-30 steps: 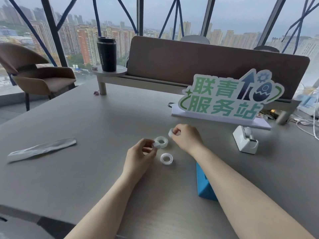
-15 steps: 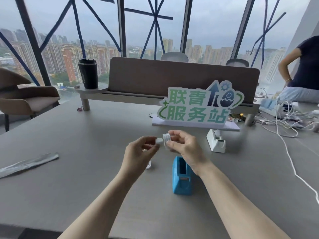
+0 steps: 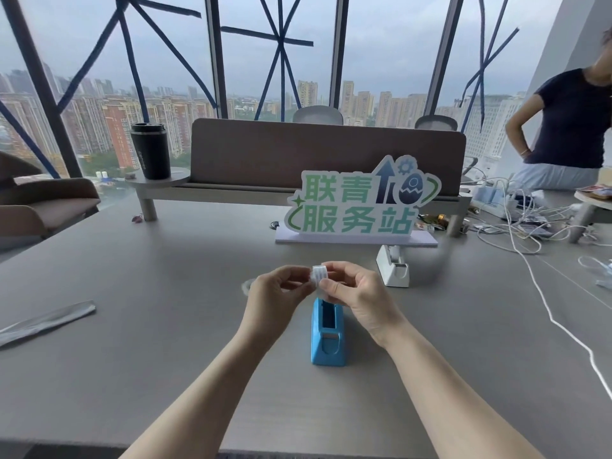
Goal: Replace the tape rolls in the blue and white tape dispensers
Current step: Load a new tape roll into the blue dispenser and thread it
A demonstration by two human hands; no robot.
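Observation:
Both hands meet above the grey table [image 3: 165, 326], pinching a small clear tape roll [image 3: 320, 273] between them. My left hand [image 3: 276, 293] touches its left side and my right hand [image 3: 356, 291] grips it from the right, thumb in front. Just below stands the blue tape dispenser [image 3: 328, 336], its slot showing no roll. The white tape dispenser [image 3: 394, 266] stands farther back on the right with a roll in it. Another clear tape roll [image 3: 246, 287] lies on the table, partly hidden behind my left hand.
A green and white sign [image 3: 357, 207] stands behind the dispensers. A silver wrapper [image 3: 46, 321] lies at the left. A black cup [image 3: 150, 150] sits on a raised shelf. White cables [image 3: 546, 303] trail across the right side, where a person [image 3: 569, 127] stands.
The view has tilted up and shifted right. My hands lifted the tape roll off the table and closed together on it above the blue dispenser; one roll stays on the table.

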